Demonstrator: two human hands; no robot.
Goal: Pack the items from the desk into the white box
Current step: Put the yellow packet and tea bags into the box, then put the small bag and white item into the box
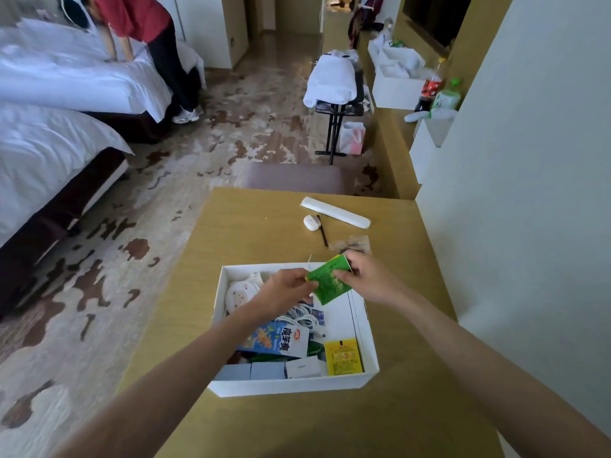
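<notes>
The white box (291, 386) stands open on the wooden desk (251, 226). Inside lie a blue carton (274, 338), a yellow sachet (343, 357), white cables (301, 317), a round white item (239, 292) and small grey boxes (264, 371). Both hands hold a green packet (329, 280) above the box's far half. My left hand (284, 287) pinches its left edge and my right hand (367, 276) grips its right side. On the desk beyond lie a long white case (335, 212), a small white oval case (311, 222), a thin black stick (322, 231) and a clear plastic bag (350, 244).
A brown stool (297, 178) sits past the desk's far edge. A wall (529, 193) runs along the right. Two beds (49, 150) stand at the left, where a person in a red top (145, 24) bends over. Bottles (439, 90) and bags rest on a far counter.
</notes>
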